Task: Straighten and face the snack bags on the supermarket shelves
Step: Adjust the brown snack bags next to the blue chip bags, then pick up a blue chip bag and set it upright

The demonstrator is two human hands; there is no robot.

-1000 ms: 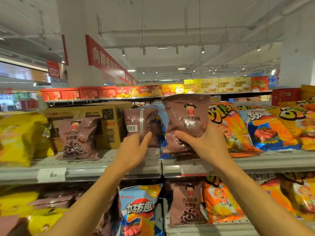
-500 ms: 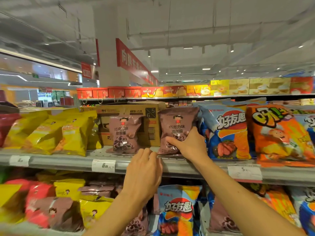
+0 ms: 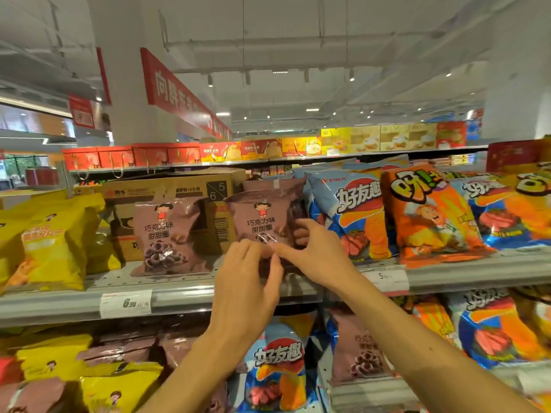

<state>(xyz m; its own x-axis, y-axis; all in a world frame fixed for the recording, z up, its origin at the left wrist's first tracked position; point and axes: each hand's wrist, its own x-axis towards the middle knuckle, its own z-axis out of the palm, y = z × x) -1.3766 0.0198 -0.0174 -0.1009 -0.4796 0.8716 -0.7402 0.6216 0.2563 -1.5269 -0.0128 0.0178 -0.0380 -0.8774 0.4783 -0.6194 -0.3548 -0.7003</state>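
Observation:
A brown chocolate-ring snack bag (image 3: 264, 219) stands upright and front-facing on the upper shelf (image 3: 185, 296), just left of the blue bags. My right hand (image 3: 313, 254) grips its lower right side, fingers wrapped behind the edge. My left hand (image 3: 247, 281) touches the bag's lower front, fingertips meeting my right thumb. A second brown bag (image 3: 167, 234) stands apart to the left, leaning slightly. More brown bags sit behind the held one.
Yellow bags (image 3: 50, 242) fill the shelf's left end, with a cardboard carton (image 3: 190, 189) behind the brown bags. Blue (image 3: 354, 213) and orange bags (image 3: 429, 216) crowd the right. The lower shelf holds mixed brown, yellow and blue bags (image 3: 277, 362). A price tag (image 3: 125, 304) hangs on the shelf edge.
My right hand has set the brown bag down upright on the shelf. My left hand dropped below the shelf edge, then rose to the bag's lower front. The camera view shifted left, then partly back.

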